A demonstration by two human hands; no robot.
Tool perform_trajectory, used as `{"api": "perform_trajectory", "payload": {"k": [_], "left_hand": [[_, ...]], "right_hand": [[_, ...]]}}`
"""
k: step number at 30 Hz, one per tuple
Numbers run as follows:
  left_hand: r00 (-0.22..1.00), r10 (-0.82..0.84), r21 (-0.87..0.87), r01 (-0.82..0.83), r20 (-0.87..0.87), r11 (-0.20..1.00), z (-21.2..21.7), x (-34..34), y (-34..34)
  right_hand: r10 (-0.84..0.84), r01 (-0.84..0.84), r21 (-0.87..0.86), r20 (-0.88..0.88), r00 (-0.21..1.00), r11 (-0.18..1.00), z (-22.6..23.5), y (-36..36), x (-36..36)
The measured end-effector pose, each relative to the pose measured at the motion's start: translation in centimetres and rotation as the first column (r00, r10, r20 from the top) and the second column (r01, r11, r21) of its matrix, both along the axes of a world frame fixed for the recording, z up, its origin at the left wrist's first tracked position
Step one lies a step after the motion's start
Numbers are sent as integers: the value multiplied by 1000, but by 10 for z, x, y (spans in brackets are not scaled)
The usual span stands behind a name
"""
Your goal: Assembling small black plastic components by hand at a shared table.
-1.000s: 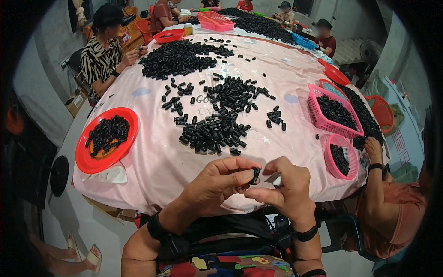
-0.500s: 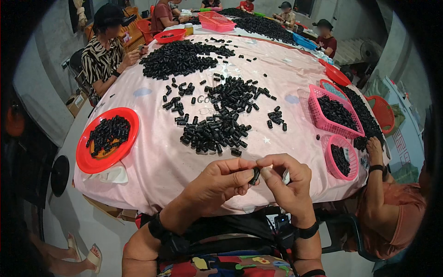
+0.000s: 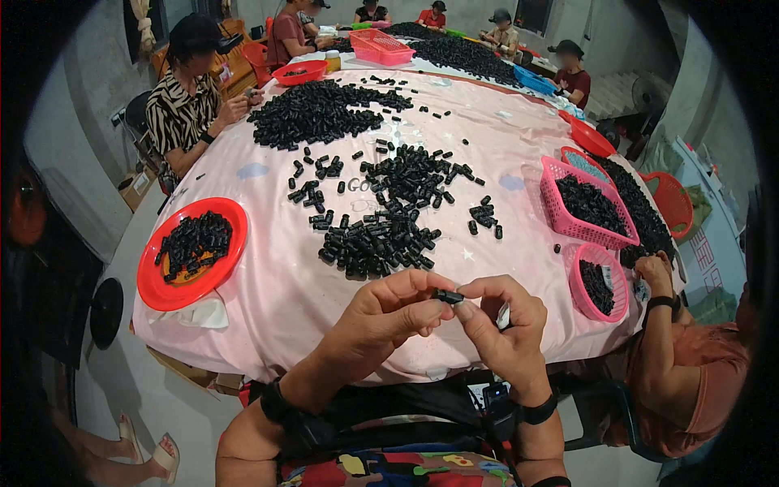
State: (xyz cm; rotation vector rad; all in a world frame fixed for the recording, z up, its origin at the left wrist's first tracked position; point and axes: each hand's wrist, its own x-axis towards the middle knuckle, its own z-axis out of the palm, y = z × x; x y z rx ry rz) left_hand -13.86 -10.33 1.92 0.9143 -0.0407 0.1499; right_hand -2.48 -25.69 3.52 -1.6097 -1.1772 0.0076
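Between my fingertips, over the near part of the table, lies a small black cylindrical part (image 3: 448,297), held roughly level. My left hand (image 3: 389,318) pinches its left end with thumb and forefinger, and my right hand (image 3: 505,325) grips the right end. A small pale item (image 3: 503,315) shows at the right hand's fingers; its kind is unclear. Just beyond my hands spreads a loose pile of similar black parts (image 3: 377,243). To the left, a red plate (image 3: 237,243) carries more black pieces.
Pink cloth (image 3: 276,325) covers the table. A larger black heap (image 3: 312,114) lies farther back. On the right stand a pink rectangular basket (image 3: 560,219) and a round pink basket (image 3: 578,292). A co-worker's hand (image 3: 654,272) works beside them; several other people sit around the table.
The small black part has turned from upright-tilted to nearly level between my fingers. The co-worker's hand on the right has moved slightly toward the near side.
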Motion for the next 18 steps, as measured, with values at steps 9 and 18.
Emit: {"api": "perform_trajectory", "payload": {"k": [9,18], "left_hand": [[997,68,66,-71,44,995,-10,3,1],[999,35,28,-36,41,999,-12,4,0]], "right_hand": [[-16,6,53,194,981,999,1,4,-6],[-21,7,25,614,789,1000,-5,-1,3]]}}
